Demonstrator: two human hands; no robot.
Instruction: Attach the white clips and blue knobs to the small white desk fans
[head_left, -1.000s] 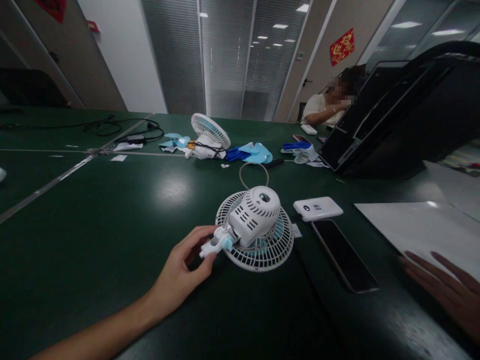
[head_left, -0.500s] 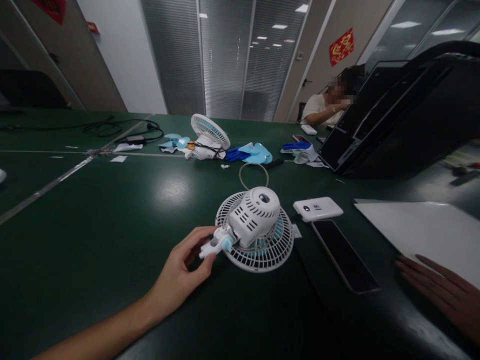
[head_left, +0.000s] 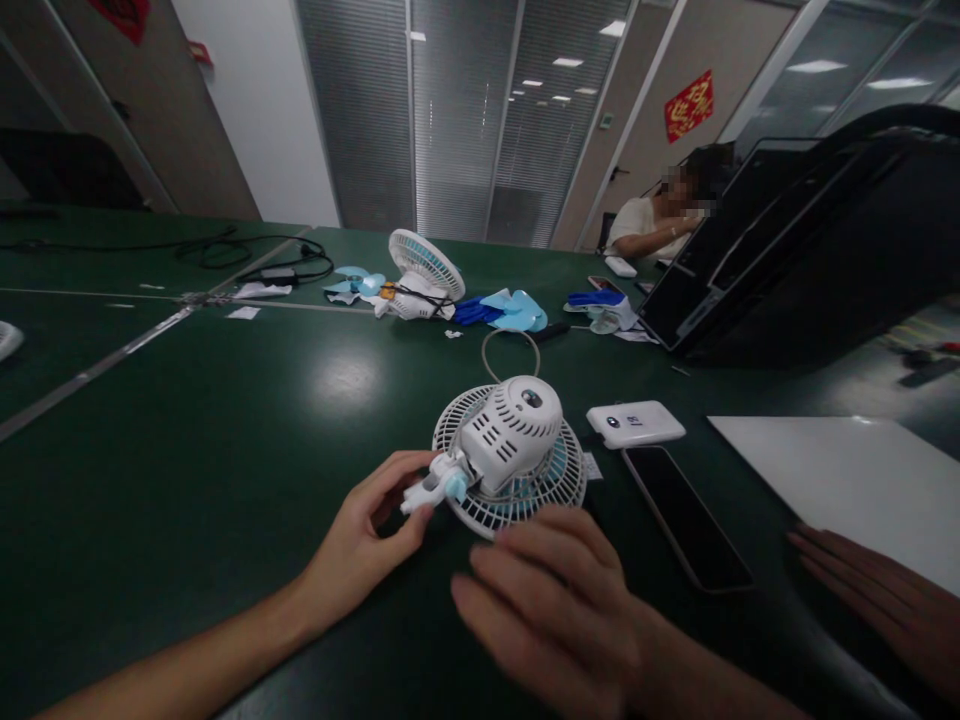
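Noted fingers of left hand (head_left: 369,525) pinching white bracket (head_left: 420,493) of fan (head_left: 508,435), lying back-up at frame centre. Noted right hand (head_left: 574,605) blurred at bottom centre; cannot tell whether gripping. Advise light pinch, with fan braced flat, sparing bracket joint. Observed phone (head_left: 686,515) right of centre on green counter (head_left: 217,460), glass partition (head_left: 454,110) at top centre.

Fan (head_left: 510,450): white, dark-slotted housing (head_left: 529,425); white, radial-ribbed grille (head_left: 559,485); pale blue knob (head_left: 455,486).
Table (head_left: 187,480): dark green.
Phone (head_left: 684,515): black.
Small pack (head_left: 641,425): white, dark-marked.
Flat panel (head_left: 847,480): white.
Loose blades (head_left: 519,311): light blue.
Crumpled bundle (head_left: 611,314): blue and white.
Wall hanging (head_left: 689,106): red, gold-patterned.
Large angular object (head_left: 795,250): black.
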